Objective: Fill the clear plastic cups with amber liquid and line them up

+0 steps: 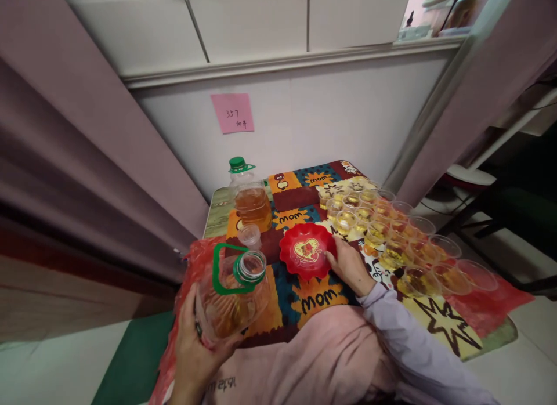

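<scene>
My left hand point(195, 341) is wrapped round the lower part of a clear plastic jug point(232, 303), which has a green handle, an uncapped mouth and some amber liquid inside. The jug leans slightly to the right. With its fingers on the right rim, my right hand point(350, 264) grips a red scalloped bowl point(307, 234) that has a gold heart printed in its middle. Just behind the jug's mouth stands a small clear cup point(249, 235). Farther back is a second jug point(252, 205) with a green cap, partly filled with amber liquid.
Rows of clear plastic cups point(394, 231) holding yellow liquid cover the table's right side. A patterned cloth point(319, 297) and red plastic sheeting point(491, 306) lie on the table. The white wall behind bears a pink note point(232, 113). A curtain point(126, 138) hangs at left.
</scene>
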